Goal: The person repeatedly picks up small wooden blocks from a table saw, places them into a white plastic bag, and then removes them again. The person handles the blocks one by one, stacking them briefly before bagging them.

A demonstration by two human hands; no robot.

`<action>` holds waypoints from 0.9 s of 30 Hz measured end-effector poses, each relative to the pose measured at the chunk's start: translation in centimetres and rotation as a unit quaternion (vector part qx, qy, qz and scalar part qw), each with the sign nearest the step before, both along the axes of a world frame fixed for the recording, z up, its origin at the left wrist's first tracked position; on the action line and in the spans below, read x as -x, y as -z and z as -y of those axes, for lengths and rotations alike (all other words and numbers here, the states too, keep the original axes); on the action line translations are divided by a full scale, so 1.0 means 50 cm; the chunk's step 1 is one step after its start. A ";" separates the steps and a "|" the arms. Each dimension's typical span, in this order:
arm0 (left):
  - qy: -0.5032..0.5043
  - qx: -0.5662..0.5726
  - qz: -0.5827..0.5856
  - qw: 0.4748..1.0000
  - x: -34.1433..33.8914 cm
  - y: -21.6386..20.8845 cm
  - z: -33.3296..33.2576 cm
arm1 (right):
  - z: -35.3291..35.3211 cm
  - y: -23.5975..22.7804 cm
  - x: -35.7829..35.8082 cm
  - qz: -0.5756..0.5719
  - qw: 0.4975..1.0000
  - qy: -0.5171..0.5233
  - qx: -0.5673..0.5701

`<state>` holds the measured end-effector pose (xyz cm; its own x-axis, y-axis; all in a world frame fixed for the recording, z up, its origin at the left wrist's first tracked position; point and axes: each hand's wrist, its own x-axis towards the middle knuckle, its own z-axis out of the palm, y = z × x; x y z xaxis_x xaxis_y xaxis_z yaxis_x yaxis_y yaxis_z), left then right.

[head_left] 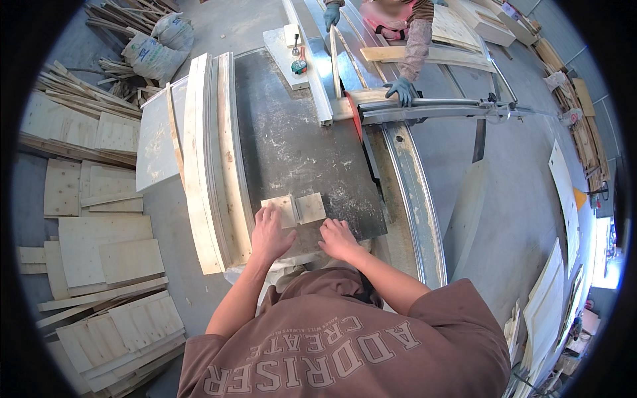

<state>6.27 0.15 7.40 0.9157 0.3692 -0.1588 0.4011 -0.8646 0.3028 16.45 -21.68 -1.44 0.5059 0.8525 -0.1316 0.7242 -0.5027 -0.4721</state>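
Two small, pale wooden pieces lie side by side on the near part of a dark, dusty saw table (285,139). My left hand (271,233) has its fingertips on the near edge of the left piece (282,211), with the thumb held apart. Just off the near corner of the right piece (310,207), my right hand (338,239) rests with loosely bent, spread fingers and nothing visible in them. A narrow gap separates the two pieces.
Long boards (215,159) stack along the table's left side. Across the table, a co-worker's gloved hand (401,91) rests by the metal crosswise fence (424,111), near a red strip (353,118). A metal rail (415,192) runs along the right. Plywood sheets (106,245) cover the left floor.
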 end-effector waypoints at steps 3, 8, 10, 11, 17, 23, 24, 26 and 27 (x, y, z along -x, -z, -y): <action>0.001 0.003 -0.001 1.000 0.000 -0.002 0.000 | 0.001 0.001 0.002 0.005 1.000 0.002 -0.006; -0.001 0.002 0.000 1.000 -0.001 0.000 0.000 | -0.005 0.001 -0.013 0.040 0.998 0.035 0.014; -0.006 0.008 -0.002 1.000 -0.004 -0.004 0.001 | -0.013 -0.008 -0.034 0.025 0.989 0.142 -0.018; -0.011 0.013 -0.003 1.000 -0.004 -0.007 0.000 | -0.020 -0.012 -0.048 0.017 0.980 0.193 -0.034; -0.015 0.021 0.003 1.000 -0.007 -0.020 0.007 | -0.100 0.022 -0.268 0.038 0.878 0.477 0.025; -0.028 0.023 -0.009 0.999 -0.012 -0.024 0.005 | -0.172 0.081 -0.439 0.039 0.853 0.517 0.062; -0.038 0.030 -0.013 0.999 -0.008 -0.025 0.008 | -0.179 0.085 -0.442 0.047 0.854 0.515 0.065; -0.037 0.027 -0.001 0.999 -0.010 -0.025 0.006 | -0.187 0.090 -0.449 0.032 0.842 0.534 0.070; -0.036 0.027 0.007 0.999 -0.014 -0.027 0.008 | -0.184 0.084 -0.452 0.027 0.835 0.544 0.071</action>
<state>6.96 -0.25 8.73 0.8896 0.4251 -0.1669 0.4565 -0.8161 0.3545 39.05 -12.46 -5.63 0.9797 -0.1392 -0.1444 -0.1805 -0.9256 -0.3326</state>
